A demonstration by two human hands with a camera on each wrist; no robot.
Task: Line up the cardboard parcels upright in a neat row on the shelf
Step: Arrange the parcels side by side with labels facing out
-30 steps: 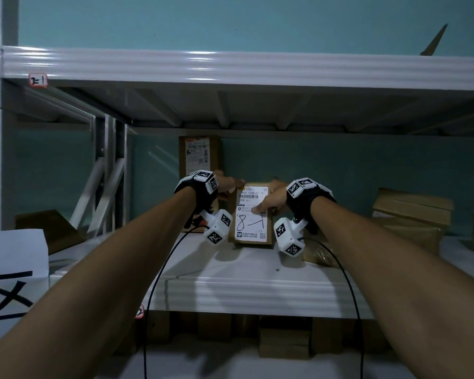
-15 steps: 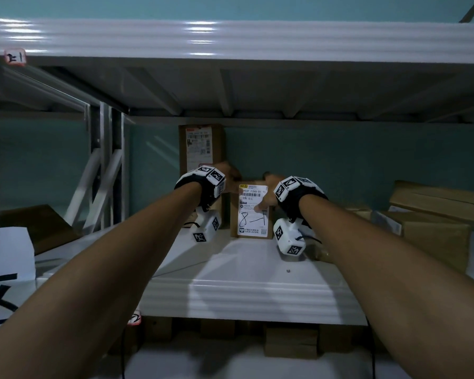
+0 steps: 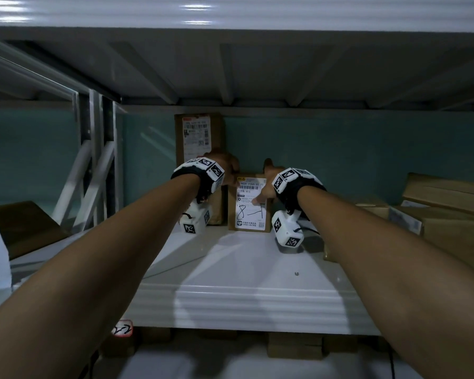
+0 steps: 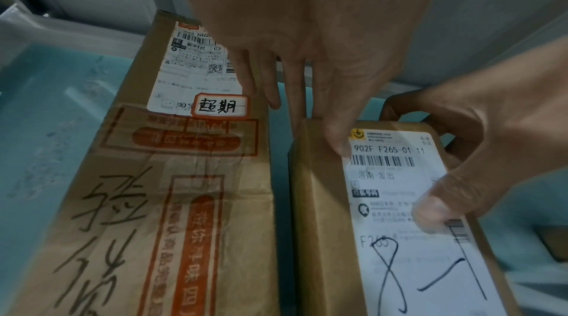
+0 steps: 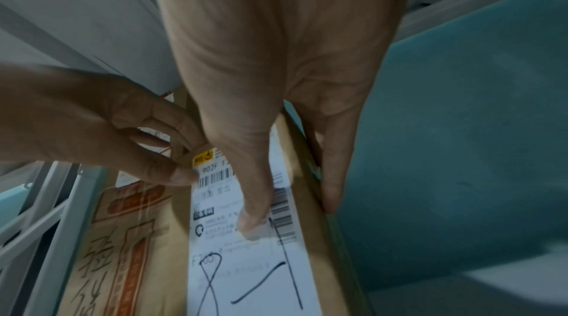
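Note:
A small cardboard parcel (image 3: 251,212) with a white label marked in black pen stands upright on the white shelf (image 3: 244,272). It stands just right of a taller upright parcel (image 3: 199,149), with a narrow gap between them. My left hand (image 3: 230,173) pinches the small parcel's top left corner, thumb (image 4: 338,146) on the label and fingers behind. My right hand (image 3: 266,184) holds its right side, thumb (image 5: 255,212) on the label and fingers (image 5: 329,187) along the right edge. The left wrist view shows the tall parcel (image 4: 172,175) and the small parcel (image 4: 384,236) side by side.
Several cardboard boxes (image 3: 449,212) lie stacked flat at the right of the shelf. The upper shelf (image 3: 230,64) hangs low overhead. Metal uprights (image 3: 99,160) stand at the left, with a flat cardboard piece (image 3: 19,225) beside them. A small screw (image 3: 297,273) lies on the shelf.
Both hands have carried the small parcel deeper into the shelf, and it now stands beside the tall parcel. The head camera has moved closer and lower.

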